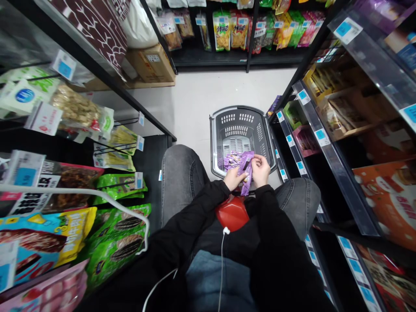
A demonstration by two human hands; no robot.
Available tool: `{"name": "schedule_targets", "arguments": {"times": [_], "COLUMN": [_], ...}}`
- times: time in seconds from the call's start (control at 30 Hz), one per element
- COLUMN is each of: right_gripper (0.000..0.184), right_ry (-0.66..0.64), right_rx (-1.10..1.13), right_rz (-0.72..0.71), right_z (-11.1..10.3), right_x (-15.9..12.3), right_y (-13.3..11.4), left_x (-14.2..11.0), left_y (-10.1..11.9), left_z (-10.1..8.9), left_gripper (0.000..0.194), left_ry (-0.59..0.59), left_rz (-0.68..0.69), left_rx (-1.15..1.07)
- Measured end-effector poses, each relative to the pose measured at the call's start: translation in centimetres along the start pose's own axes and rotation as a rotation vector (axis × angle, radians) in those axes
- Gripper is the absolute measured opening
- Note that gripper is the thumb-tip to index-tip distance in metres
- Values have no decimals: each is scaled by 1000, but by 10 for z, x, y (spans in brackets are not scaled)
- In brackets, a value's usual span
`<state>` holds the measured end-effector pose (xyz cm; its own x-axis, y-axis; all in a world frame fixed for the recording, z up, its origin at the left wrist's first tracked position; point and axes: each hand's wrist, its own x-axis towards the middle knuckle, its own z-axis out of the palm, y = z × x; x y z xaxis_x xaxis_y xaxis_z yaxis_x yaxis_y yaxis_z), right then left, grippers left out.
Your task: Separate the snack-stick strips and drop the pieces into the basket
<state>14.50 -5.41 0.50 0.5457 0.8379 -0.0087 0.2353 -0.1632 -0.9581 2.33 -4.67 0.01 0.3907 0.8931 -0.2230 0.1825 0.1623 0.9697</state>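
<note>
On my remote feed, snack shelves [360, 190] flank a pale floor [195, 104]; grey basket [223, 138] sits on it, ahead. Red object [230, 214] at the lap, white cable [222, 268] attached. Left hand [234, 178] and right hand [261, 171] meet by the basket's near rim, fingers of both pinching one purple packet [248, 163], left lower, right near its top. I see more purple packets [230, 160] inside the basket.

2 arms [191, 208] extended forward, left grip [234, 178] and right grip [261, 170] close together, both curled, apparently pinching, knees [180, 167] apart
</note>
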Motion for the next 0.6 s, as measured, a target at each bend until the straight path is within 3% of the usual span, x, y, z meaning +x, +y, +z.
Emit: {"name": "schedule_targets", "arguments": {"times": [0.13, 0.3, 0.47, 0.6], "right_gripper": [30, 28, 24, 23], "right_ry": [-11, 8, 73, 198], "right_rx": [298, 463, 506, 366], "right_rz": [109, 209, 229, 112], "right_z": [1, -2, -5, -17], "right_x": [4, 8, 10, 18], "right_y": [-1, 0, 3, 7], "left_x": [-1, -5, -3, -1], "left_y": [-2, 7, 8, 7], "left_z": [3, 6, 5, 2], "left_gripper": [23, 30, 36, 34], "left_ry": [-107, -222, -262, -317], "left_rz": [-59, -143, -164, -152], "left_rx": [-147, -249, -273, -128]}}
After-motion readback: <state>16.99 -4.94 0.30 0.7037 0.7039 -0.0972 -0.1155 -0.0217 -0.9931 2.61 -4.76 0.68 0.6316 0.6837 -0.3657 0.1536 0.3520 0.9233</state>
